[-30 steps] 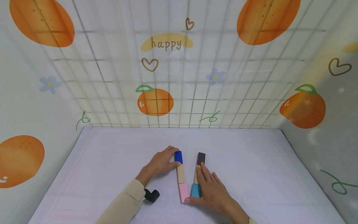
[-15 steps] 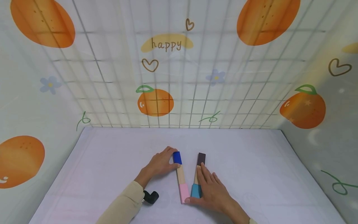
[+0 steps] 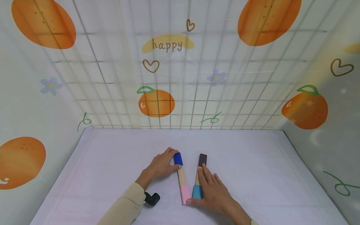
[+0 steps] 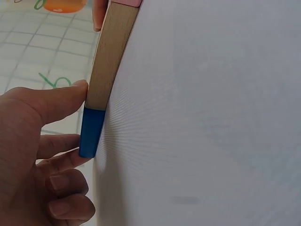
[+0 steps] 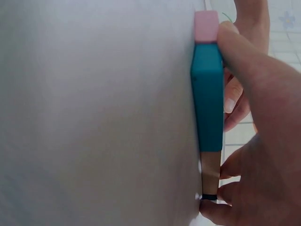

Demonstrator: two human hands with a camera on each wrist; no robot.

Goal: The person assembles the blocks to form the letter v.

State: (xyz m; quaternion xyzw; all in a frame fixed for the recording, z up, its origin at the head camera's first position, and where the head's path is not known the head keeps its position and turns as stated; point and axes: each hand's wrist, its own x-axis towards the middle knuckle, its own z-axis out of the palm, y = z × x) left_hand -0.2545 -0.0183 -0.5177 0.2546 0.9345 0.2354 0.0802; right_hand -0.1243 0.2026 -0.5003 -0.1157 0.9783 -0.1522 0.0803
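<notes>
Two rows of blocks lie on the white table (image 3: 242,147), closer together at the near end. The left row has a blue block (image 3: 178,158), a plain wooden block (image 3: 182,176) and a pink block (image 3: 184,192). In the right row are a dark brown block (image 3: 202,159), another wooden block (image 3: 197,178) and a teal block (image 3: 197,191). My left hand (image 3: 159,164) holds the blue block, thumb where it meets the wood, fingers at its far end. My right hand (image 3: 216,191) lies along the right row with fingers fairly straight, its thumb touching the pink block's near end.
A black device (image 3: 152,199) is attached at the left sleeve (image 3: 126,203). Behind the table hangs a white curtain (image 3: 121,90) printed with oranges, and similar printed sheets flank both sides.
The left row's far end has swung slightly left with my left hand, leaning the row a little more. My right hand and the right row stay practically still.
</notes>
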